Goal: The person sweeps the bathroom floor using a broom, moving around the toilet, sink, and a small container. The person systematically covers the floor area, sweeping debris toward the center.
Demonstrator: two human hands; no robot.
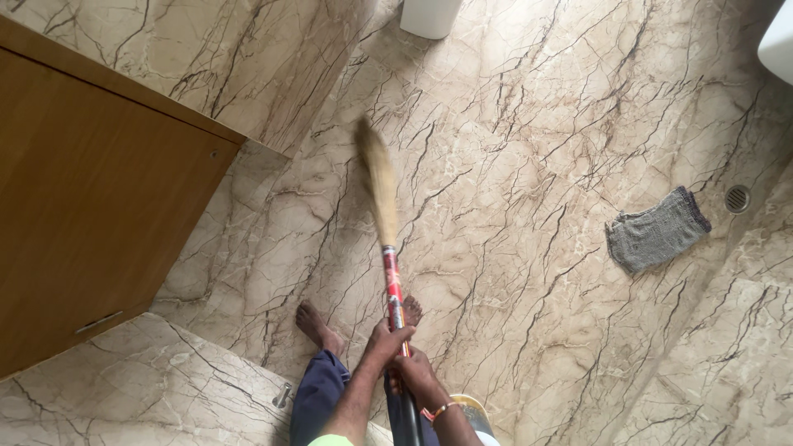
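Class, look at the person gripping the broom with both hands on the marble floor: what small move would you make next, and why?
Probably draw the broom back toward the feet in a short stroke. Both the left hand and right hand grip the red handle, and the bristle head is stretched far forward on the marble floor, well left of the grey cloth.

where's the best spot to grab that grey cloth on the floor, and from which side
Probably the near long edge of the cloth, reached from above on the person's side. It lies flat and crumpled on the marble floor, so a pinch down on a raised fold should lift it. The far corner sits close to the drain. Both hands, left hand and right hand, hold the broom.
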